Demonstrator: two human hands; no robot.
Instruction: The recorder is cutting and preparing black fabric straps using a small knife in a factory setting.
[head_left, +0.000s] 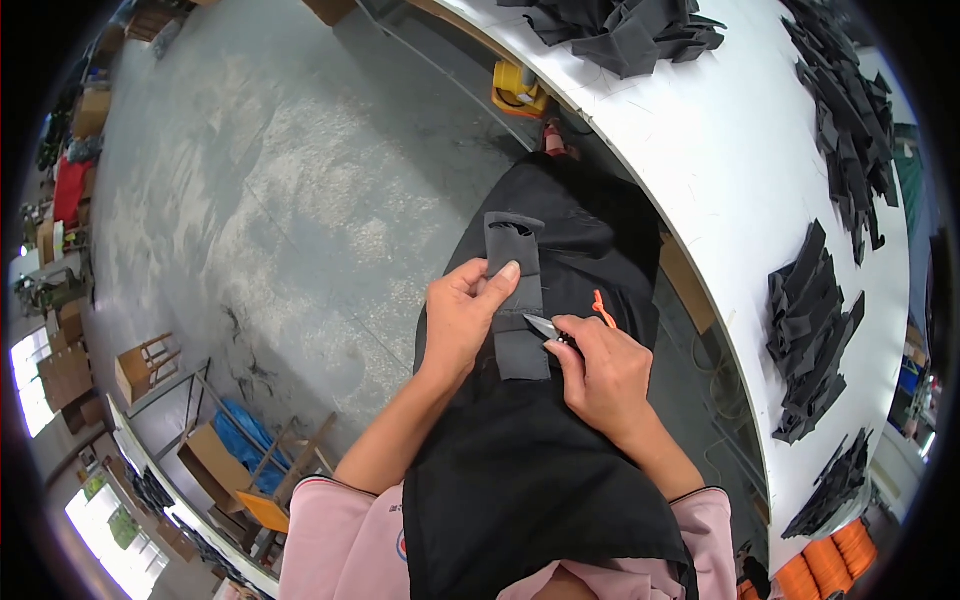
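Observation:
My left hand (458, 318) pinches a dark grey fabric strip (513, 252) between thumb and fingers, in front of the black apron (540, 450). The strip's upper end is folded over in layers, and its lower end hangs flat below a seam. In my right hand (608, 372) is a pair of small thread snips, its pointed metal blade (541, 326) lying against the strip near that seam. An orange cord loop (601, 308) sticks up beside the right knuckles. The fingers hide most of the snips' dark handle.
To the right curves a white table (730, 170) bearing several piles of dark fabric strips (815, 340). Beneath its far edge sits a yellow object (517, 88). A cardboard box (222, 465), a blue sheet (243, 430) and orange spools (838, 560) lie farther out.

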